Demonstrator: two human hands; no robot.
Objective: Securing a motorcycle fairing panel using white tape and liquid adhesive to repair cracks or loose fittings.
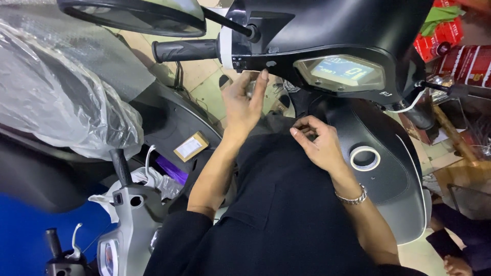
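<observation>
A person in a black shirt sits astride a black scooter, seen from above. The left hand [244, 102] is raised to the underside of the black plastic handlebar housing [266, 56], just right of the black rubber handlebar grip [185, 50]. Its fingers [262, 84] lie close together around a small pale part [249, 88], too hidden to identify; the index fingertip touches the housing.

The right hand [319, 145], wearing a silver chain bracelet [352, 197] at the wrist, hovers lower, over the person's lap and near the front of the black padded scooter seat [388, 168]. Its fingers are curled inward with the tips pinched together; whether they hold anything cannot be told.

A white roll of tape [365, 158] lies flat on the seat, just beside the right hand. Above it, the lit digital dashboard display [340, 71] sits in the middle of the handlebar.

To the left, a small brown cardboard box with a white label [190, 146] rests on the footboard of a neighbouring scooter; the box is closed, so its contents cannot be seen. Clear plastic wrapping [56, 97] covers another vehicle at far left. Red cardboard boxes [450, 36] stand stacked at upper right.
</observation>
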